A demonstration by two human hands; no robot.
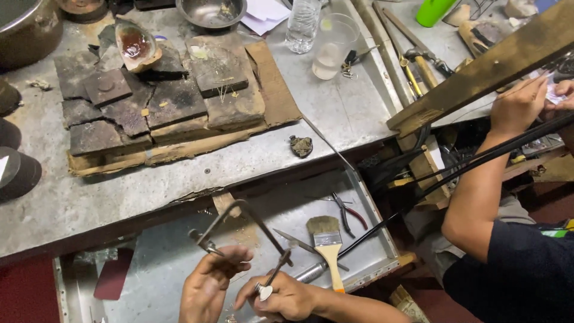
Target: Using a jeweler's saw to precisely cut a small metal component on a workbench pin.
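One metal desk [335, 113] carries one cardboard sheet [272, 84] with about nine charred blocks [173, 101], one steel bowl [210, 11], one clear bottle [302, 24] and one plastic cup [332, 45]. Below it, one drawer tray [287, 206] holds one brush [326, 242] and one pair of pliers [345, 212]. One saw frame [239, 230] sits above the tray: the left hand [209, 287] is closed around its upper end, the right hand [281, 296] around its handle. A co-worker's hand [517, 104] rests at the right.

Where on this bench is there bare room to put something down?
Bare metal lies along the bench front edge, below the charred blocks, and between those blocks and the plastic cup. The tray is bare left of the brush. The far right, around the hammer, is crowded.
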